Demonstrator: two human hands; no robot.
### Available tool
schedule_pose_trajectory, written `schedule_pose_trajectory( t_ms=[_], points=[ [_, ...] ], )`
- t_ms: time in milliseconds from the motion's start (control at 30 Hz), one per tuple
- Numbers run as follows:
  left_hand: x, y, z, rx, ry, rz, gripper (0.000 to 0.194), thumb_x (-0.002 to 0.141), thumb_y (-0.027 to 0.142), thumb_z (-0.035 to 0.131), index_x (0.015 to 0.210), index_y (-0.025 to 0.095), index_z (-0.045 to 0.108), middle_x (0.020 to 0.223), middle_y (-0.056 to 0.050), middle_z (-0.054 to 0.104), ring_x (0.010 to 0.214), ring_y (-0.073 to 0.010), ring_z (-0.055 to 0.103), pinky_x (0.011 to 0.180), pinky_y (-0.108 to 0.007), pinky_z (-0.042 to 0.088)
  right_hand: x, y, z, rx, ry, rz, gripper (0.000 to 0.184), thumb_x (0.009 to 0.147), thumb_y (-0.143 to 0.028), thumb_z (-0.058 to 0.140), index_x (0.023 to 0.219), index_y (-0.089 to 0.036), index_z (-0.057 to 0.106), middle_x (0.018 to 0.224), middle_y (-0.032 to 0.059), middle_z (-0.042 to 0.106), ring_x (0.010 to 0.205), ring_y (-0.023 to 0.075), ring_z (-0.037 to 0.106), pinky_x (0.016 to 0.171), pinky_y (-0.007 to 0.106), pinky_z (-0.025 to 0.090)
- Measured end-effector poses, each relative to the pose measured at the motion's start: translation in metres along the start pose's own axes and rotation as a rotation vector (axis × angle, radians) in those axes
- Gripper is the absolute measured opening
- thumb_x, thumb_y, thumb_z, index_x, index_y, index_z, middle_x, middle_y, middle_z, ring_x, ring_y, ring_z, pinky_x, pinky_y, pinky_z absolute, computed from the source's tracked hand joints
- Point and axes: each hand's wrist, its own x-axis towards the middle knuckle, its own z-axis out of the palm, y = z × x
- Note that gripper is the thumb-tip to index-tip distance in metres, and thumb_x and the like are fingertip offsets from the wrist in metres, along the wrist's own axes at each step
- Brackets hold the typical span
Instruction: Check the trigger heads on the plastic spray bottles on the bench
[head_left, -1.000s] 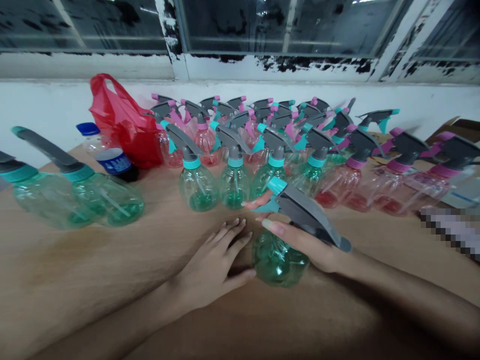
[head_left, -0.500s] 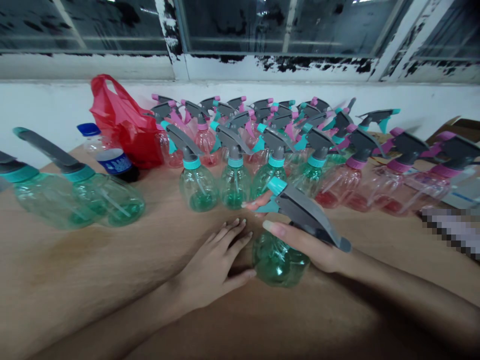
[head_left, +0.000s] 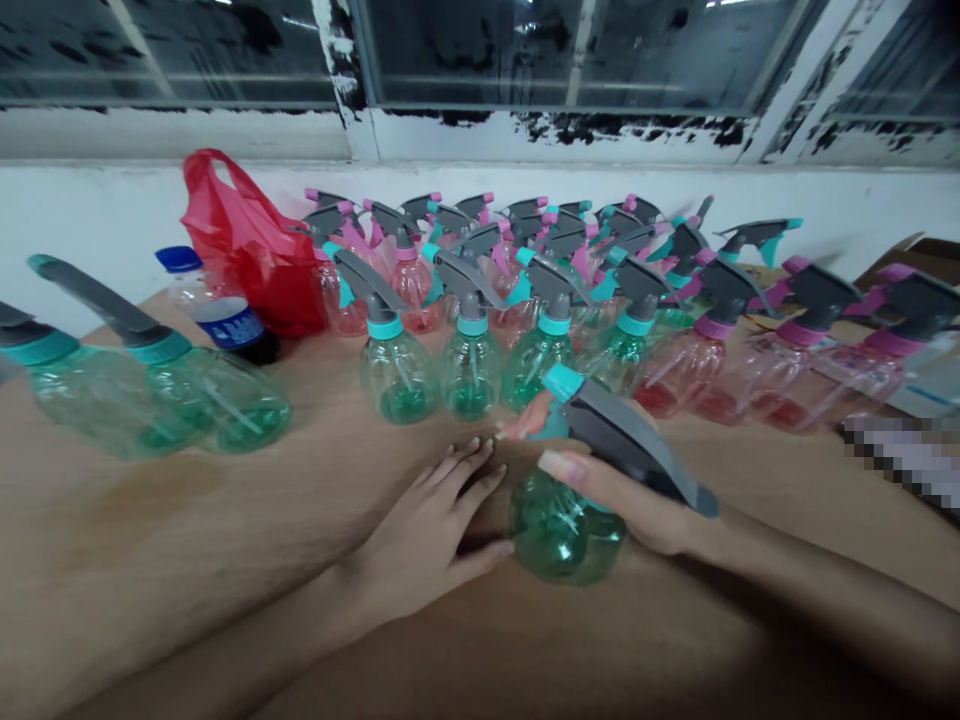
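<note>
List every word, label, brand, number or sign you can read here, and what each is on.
No text is readable.
Blue label on the blue-capped bottle: pale lettering, too blurred to read.
Green spray bottle in the right hand: no lettering shows.
Object at the right edge: pixelated, unreadable.

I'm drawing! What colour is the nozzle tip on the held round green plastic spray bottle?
The nozzle tip is turquoise, clearest in the head view.

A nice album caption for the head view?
Right hand grips a green spray bottle, left hand lies on the table, more bottles behind.
</note>
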Motion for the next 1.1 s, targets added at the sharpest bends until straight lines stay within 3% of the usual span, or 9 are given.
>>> schedule_pose_trajectory(
  t_ms=[100,200,533,1100],
  points=[
    [-0.0009,-0.0017,0.0030,0.016,0.005,0.010,0.064,0.091,0.055,0.049,0.138,0.012,0.039,0.144,-0.015,0.039,0.134,-0.0306,0.032,0.108,-0.049,0.028,0.0023,0.0037,0.0006,0.027,-0.010,0.072,0.022,0.086,-0.041,0.056,0.102,-0.026,0.059,0.059,-0.0044,0.056,0.051,0.0136,0.054,0.051,0.028,0.045],
    [-0.0014,-0.0025,0.0041,0.032,0.003,0.017,0.065,0.090,0.055,0.049,0.138,0.013,0.039,0.144,-0.015,0.040,0.134,-0.0307,0.032,0.108,-0.049,0.027,0.0025,0.0070,0.0016,0.039,-0.004,0.068,0.024,0.086,-0.039,0.057,0.106,-0.025,0.060,0.062,-0.0029,0.058,0.054,0.0144,0.056,0.052,0.029,0.046],
    [-0.0004,-0.0028,0.0044,0.036,0.004,0.024,0.066,0.090,0.053,0.051,0.139,0.012,0.038,0.144,-0.016,0.038,0.134,-0.0314,0.032,0.107,-0.049,0.029,-0.0016,0.0055,0.0026,-0.008,0.018,0.077,0.022,0.087,-0.037,0.057,0.105,-0.025,0.060,0.075,-0.0014,0.060,0.055,0.0117,0.051,0.060,0.030,0.049],
    [-0.0009,-0.0031,0.0047,0.018,0.024,0.023,0.066,0.090,0.053,0.051,0.141,0.013,0.034,0.144,-0.016,0.039,0.134,-0.0309,0.033,0.107,-0.048,0.029,-0.0016,0.0047,0.0021,-0.014,0.005,0.092,0.022,0.087,-0.038,0.056,0.104,-0.026,0.059,0.068,-0.0033,0.051,0.052,0.0119,0.044,0.068,0.033,0.050]
  ],
)
